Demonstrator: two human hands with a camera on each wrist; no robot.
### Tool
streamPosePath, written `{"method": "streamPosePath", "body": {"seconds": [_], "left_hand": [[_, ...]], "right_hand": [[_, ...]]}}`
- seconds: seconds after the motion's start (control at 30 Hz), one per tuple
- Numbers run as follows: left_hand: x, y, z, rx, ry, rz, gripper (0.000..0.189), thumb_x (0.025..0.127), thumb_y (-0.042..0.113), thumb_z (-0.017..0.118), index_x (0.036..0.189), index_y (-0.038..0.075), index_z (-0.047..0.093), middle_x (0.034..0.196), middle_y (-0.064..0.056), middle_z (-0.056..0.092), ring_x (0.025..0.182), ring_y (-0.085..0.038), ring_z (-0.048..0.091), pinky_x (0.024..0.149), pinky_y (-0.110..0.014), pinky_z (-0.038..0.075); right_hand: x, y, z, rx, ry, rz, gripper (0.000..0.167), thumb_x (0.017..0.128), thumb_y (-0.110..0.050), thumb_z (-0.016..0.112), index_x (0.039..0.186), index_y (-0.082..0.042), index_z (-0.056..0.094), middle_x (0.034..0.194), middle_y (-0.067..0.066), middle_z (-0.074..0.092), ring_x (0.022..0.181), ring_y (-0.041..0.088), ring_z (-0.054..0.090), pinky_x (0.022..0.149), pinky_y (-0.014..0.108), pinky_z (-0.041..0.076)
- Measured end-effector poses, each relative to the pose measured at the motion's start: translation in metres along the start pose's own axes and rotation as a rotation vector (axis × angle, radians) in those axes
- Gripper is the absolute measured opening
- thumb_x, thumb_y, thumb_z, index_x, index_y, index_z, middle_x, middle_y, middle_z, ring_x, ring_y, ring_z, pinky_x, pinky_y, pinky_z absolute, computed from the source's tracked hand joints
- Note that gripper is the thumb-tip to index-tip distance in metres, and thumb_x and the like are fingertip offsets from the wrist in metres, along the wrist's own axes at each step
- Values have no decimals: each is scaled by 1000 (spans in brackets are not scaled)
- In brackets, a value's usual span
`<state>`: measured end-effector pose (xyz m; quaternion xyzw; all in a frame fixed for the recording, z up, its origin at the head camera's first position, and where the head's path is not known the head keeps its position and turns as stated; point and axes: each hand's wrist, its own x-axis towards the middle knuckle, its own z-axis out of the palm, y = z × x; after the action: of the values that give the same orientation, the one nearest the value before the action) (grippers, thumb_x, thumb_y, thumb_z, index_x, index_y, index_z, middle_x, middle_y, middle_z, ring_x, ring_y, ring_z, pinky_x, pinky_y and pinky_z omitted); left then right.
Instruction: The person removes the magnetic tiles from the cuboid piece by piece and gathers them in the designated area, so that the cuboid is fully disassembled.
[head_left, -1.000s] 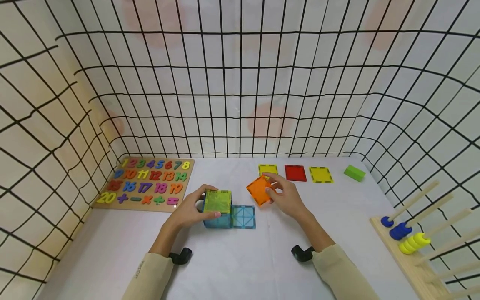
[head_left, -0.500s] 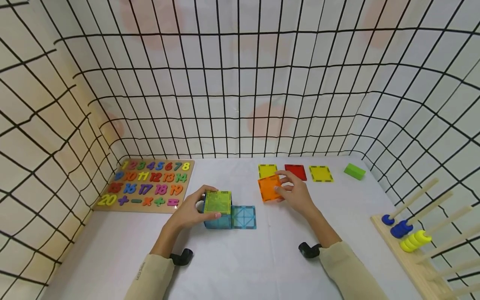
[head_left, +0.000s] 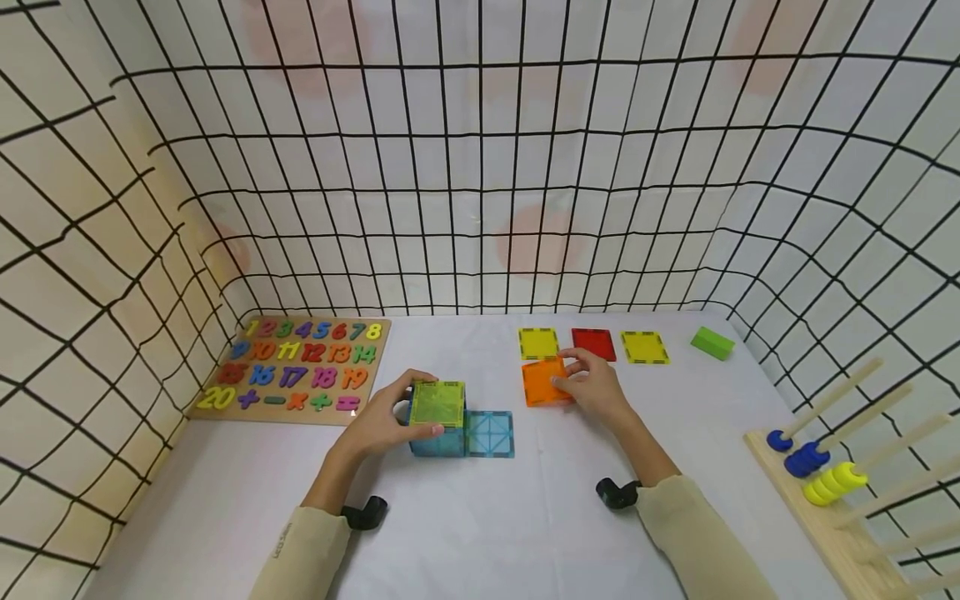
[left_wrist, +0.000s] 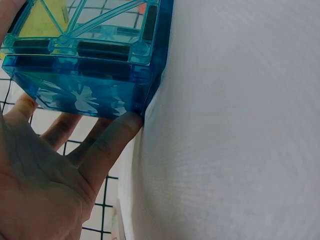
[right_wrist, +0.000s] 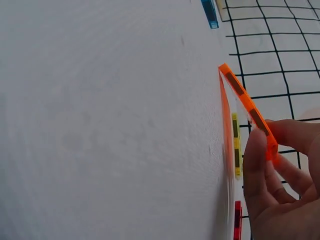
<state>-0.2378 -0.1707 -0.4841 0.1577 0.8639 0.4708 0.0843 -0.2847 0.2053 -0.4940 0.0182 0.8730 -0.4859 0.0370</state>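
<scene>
My left hand (head_left: 384, 417) holds a cube (head_left: 438, 443) built of magnetic tiles, with blue sides and a yellow-green top. Its thumb lies along the near side and its fingers round the far side. Against the cube's right foot a light blue tile (head_left: 490, 433) lies flat. To the right, my right hand (head_left: 597, 393) pinches an orange magnetic tile (head_left: 542, 383) by its right edge. In the right wrist view the orange tile (right_wrist: 239, 92) slants, its held end raised and its other end down at the tablecloth. The left wrist view shows the cube's blue underside or side (left_wrist: 85, 95) close up.
Behind the orange tile lie a yellow tile (head_left: 538, 343), a red tile (head_left: 593, 344) and another yellow tile (head_left: 645, 347). A green block (head_left: 712, 342) lies farther right. A number board (head_left: 292, 367) stands left, a peg-and-ring stand (head_left: 817, 517) right. Black wire mesh surrounds the table.
My right hand has carried the orange tile rightward and turned it squarer to the table, uncovering the yellow tile behind. My left hand keeps its grip on the cube in the same place.
</scene>
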Motion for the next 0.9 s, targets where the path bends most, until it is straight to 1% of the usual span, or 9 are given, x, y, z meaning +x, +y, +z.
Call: {"method": "streamPosePath", "body": {"seconds": [0.13,0.23,0.33,0.5,0.6,0.77,0.9], "left_hand": [[0,1,0,2,1,-4,70,77,53,86,138,42,51,139,0,63,134,-36,52,105,-66,48],[0,2,0,5,5,-5,70,77,53,86,138,41,52,140,0,62,135,-37,52,105,-66,48],[0,2,-1,10,10,-13,71,77,54,86,138,42,52,141,0,62,136,-38,51,105,-66,48],[0,1,0,14,10,-20,71,76,54,86,138,43,52,141,0,62,136,-38,51,104,-66,49],[1,0,0,16,9,-17,71,76,54,86,137,43,51,141,0,62,135,-38,51,104,-65,50],[1,0,0,15,5,-8,71,77,54,86,137,42,51,141,0,62,136,-38,51,104,-65,50],[0,1,0,14,7,-12,71,76,54,85,137,42,51,142,-1,61,137,-39,50,104,-66,49]], "right_hand": [[0,2,-2,-70,-2,-12,50,94,-26,77,139,-15,59,113,13,62,86,25,62,71,23,57],[1,3,-3,-119,-10,-31,49,93,-28,76,138,-13,61,111,12,63,90,26,61,75,25,56],[2,4,-3,-169,-25,-37,48,94,-29,76,136,-12,62,109,11,64,93,26,59,75,27,53],[4,6,0,-234,-44,-40,37,93,-28,75,126,-11,69,105,10,64,90,25,55,73,29,49],[6,7,0,-241,-44,-44,33,93,-26,76,121,-10,71,104,10,65,87,25,55,71,29,48],[7,9,0,-230,-33,-27,33,93,-25,76,122,-10,70,101,9,65,86,23,55,72,28,48],[6,8,-2,-229,-22,-25,35,94,-26,75,124,-10,69,102,9,65,89,24,56,76,30,50]]}}
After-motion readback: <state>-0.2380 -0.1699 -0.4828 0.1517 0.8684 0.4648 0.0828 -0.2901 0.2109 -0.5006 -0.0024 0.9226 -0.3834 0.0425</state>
